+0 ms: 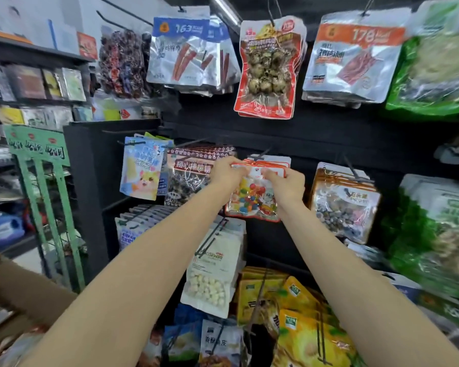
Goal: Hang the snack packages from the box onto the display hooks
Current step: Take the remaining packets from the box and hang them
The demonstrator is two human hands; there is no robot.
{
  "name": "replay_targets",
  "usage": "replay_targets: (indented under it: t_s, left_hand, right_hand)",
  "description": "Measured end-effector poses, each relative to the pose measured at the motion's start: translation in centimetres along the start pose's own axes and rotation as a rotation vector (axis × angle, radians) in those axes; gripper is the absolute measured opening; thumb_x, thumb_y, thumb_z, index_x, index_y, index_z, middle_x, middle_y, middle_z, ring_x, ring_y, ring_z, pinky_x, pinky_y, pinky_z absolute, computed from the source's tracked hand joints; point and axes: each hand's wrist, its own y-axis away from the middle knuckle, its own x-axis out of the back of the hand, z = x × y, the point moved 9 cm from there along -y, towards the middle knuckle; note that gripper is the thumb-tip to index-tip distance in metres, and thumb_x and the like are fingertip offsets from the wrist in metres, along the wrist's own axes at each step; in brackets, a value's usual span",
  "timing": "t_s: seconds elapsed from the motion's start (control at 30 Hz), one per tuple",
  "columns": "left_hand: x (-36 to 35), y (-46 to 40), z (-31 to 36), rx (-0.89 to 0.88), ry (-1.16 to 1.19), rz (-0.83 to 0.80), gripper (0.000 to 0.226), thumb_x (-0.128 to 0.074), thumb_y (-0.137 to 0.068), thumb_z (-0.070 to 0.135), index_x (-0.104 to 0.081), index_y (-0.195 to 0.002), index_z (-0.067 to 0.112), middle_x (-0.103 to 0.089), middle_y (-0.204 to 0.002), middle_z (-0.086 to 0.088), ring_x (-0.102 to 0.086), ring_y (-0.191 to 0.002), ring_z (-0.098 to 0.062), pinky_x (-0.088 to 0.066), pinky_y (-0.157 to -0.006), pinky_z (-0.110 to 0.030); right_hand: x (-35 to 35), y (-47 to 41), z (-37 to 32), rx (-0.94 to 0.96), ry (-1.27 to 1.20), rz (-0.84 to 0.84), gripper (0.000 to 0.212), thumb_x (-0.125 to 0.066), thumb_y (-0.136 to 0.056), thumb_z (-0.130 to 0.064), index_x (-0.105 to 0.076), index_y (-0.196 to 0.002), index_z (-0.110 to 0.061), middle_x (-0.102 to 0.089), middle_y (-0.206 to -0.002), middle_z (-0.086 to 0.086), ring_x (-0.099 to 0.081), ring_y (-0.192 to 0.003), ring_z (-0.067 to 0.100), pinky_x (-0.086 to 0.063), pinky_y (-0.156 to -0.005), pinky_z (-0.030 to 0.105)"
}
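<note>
Black display panel (302, 133) filling the view, hung all over with snack packs on hooks. Brown cardboard box (24, 295) at lower left edge. Silver pack with orange band (353, 59) at upper right; red pack of speckled eggs (268, 72) beside it. Candy package (252, 200), clear front, red border, coloured sweets inside, raised at mid-panel just under a black hook (263, 154). Left hand (227, 170) and right hand (286, 185) both pinching its top edge, fingers curled.
</note>
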Motion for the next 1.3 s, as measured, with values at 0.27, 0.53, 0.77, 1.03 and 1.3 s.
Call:
replay_targets:
  t_s: [0.27, 0.53, 0.77, 1.03, 1.3]
  left_hand:
    - [-0.4, -0.6, -0.4, -0.014, -0.032, -0.028, 0.019, -0.066, -0.087, 0.02, -0.065, -0.105, 0.013, -0.059, -0.123, -0.004, -0.059, -0.101, -0.019, -0.049, -0.088, -0.033]
    - [-0.7, -0.9, -1.0, -0.023, -0.082, -0.057, 0.005, -0.068, -0.085, 0.021, -0.064, -0.087, 0.018, -0.052, -0.135, -0.006, -0.055, -0.117, -0.028, -0.046, -0.099, -0.045]
    - [-1.4, -1.4, 0.3, -0.226, -0.303, 0.016, 0.017, -0.066, -0.087, 0.015, -0.062, -0.101, 0.007, -0.058, -0.122, -0.009, -0.057, -0.107, -0.023, -0.042, -0.082, -0.023]
    - [-2.6, -1.7, 0.7, -0.336, -0.558, 0.068, 0.03, -0.059, -0.088, 0.008, -0.052, -0.116, 0.013, -0.047, -0.123, -0.01, -0.047, -0.112, -0.022, -0.045, -0.095, -0.034]
    - [-1.0, 0.5, 0.6, -0.389, -0.488, 0.078, 0.052, -0.064, -0.084, 0.005, -0.042, -0.13, 0.016, -0.041, -0.13, -0.007, -0.044, -0.119, -0.021, -0.043, -0.096, -0.032]
  right_hand:
    - [0.1, -0.5, -1.0, 0.138, 0.193, 0.028, 0.017, -0.069, -0.086, -0.024, -0.069, -0.092, -0.009, -0.07, -0.095, 0.006, -0.068, -0.085, 0.019, -0.058, -0.078, 0.037]
    - [0.1, -0.5, -0.2, 0.132, 0.176, 0.004, 0.014, -0.069, -0.085, -0.021, -0.069, -0.094, -0.011, -0.071, -0.099, 0.004, -0.068, -0.09, 0.016, -0.057, -0.083, 0.039]
    - [-0.4, 0.2, -2.2, 0.415, 0.532, 0.042, 0.027, -0.067, -0.086, -0.012, -0.058, -0.112, -0.013, -0.056, -0.116, 0.003, -0.054, -0.099, 0.012, -0.041, -0.078, 0.02]
    - [-2.5, -0.5, -1.8, 0.482, 0.89, 0.041, 0.039, -0.059, -0.089, -0.008, -0.047, -0.127, -0.01, -0.043, -0.127, 0.014, -0.041, -0.12, 0.027, -0.045, -0.096, 0.039]
    - [-1.5, 3.8, -4.0, 0.682, 0.917, 0.157, 0.043, -0.068, -0.079, -0.003, -0.053, -0.119, -0.009, -0.049, -0.119, 0.016, -0.046, -0.107, 0.029, -0.046, -0.084, 0.035]
